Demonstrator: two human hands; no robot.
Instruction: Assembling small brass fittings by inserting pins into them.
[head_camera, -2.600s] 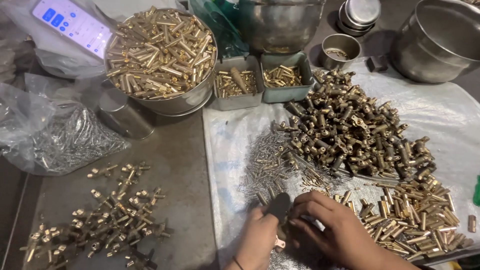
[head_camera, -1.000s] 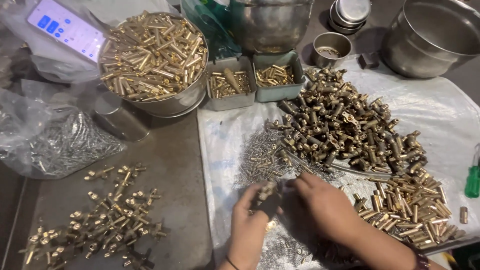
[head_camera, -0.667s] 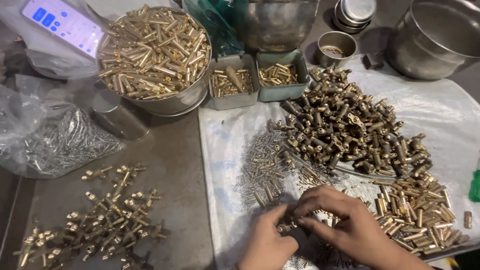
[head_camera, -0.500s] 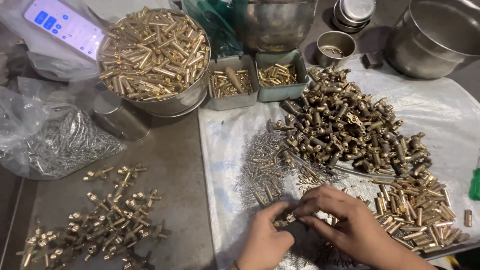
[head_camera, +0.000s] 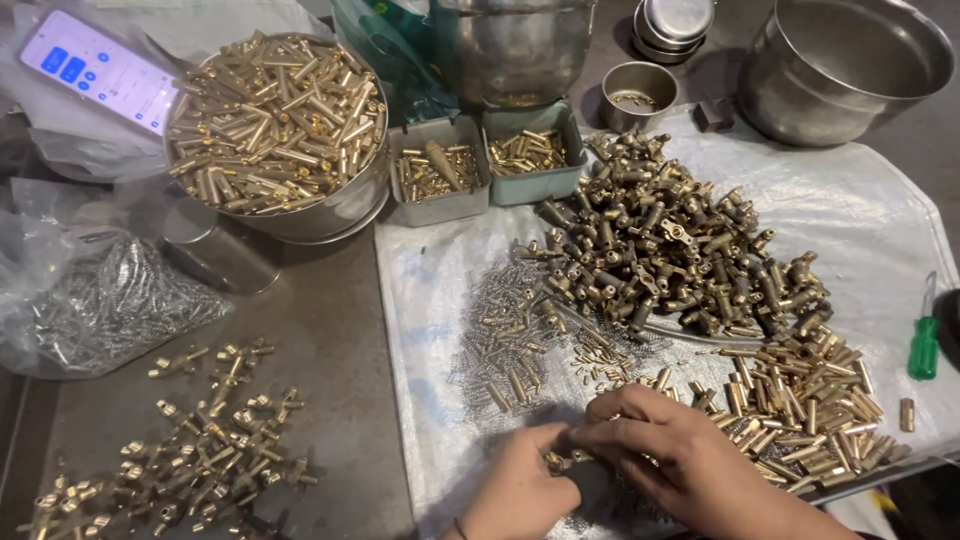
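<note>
Now, hands: the left hand (head_camera: 520, 492) and right hand (head_camera: 672, 452) are brought together at the lower edge of the white sheet (head_camera: 860, 210), fingertips touching; 0.5 s ago they are set the same way, slightly lower in view.
Left hand: fingers are curled and pinched onto a small brass piece (head_camera: 556, 462) at the fingertips.
Right hand: fingers are bent over the same piece, thumb and forefinger closed against it; how much of it is gripped cannot be told.
Brass piece: it is held just above the sheet, between the two hands, near the scatter of small springs and pins (head_camera: 505, 335).
Change from 1.0 s ago: the dark part then raised in the left hand is no longer seen; the hands are now lowered and closed together.
Surroundings: a heap of brass fittings (head_camera: 665, 250) lies beyond the hands, brass tubes (head_camera: 810, 400) to the right, a green screwdriver (head_camera: 923, 340) farther right.
Counter: a steel bowl of brass tubes (head_camera: 275, 115) and loose assembled fittings (head_camera: 190, 450) are unchanged.
</note>
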